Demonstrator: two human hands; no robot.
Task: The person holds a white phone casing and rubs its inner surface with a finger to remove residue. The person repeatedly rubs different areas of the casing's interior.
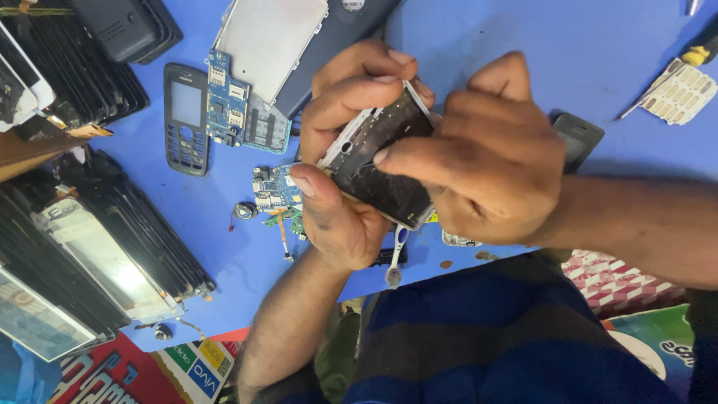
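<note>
We work over a blue worktop [479, 45] that fills most of the view, with stacks of dark phone screens [90, 247] piled along its left edge and a second stack [82, 82] above them. Next in size are our two hands, raised just over the worktop's near edge. The right hand [486, 161] comes in from the right, its grip closed down on the upper right side of an opened phone frame [381, 161] — the forefinger lies across the dark face, the thumb sits behind the top rim. The left hand [340, 150] clamps the same phone frame from the left, thumb pressed on its lower left corner and fingers curled over its top edge, so the frame hangs tilted between both hands, off the worktop. Farther back lies a silver metal back plate [269, 37], with a blue circuit board [243, 105] just below it and a grey keypad phone cover [185, 118] beside that. A smaller blue board [275, 191] rests just left of our left thumb. A white keypad mat [680, 93] lies at the far right. Smallest — a white brush [396, 258] pokes out beneath the frame.
</note>
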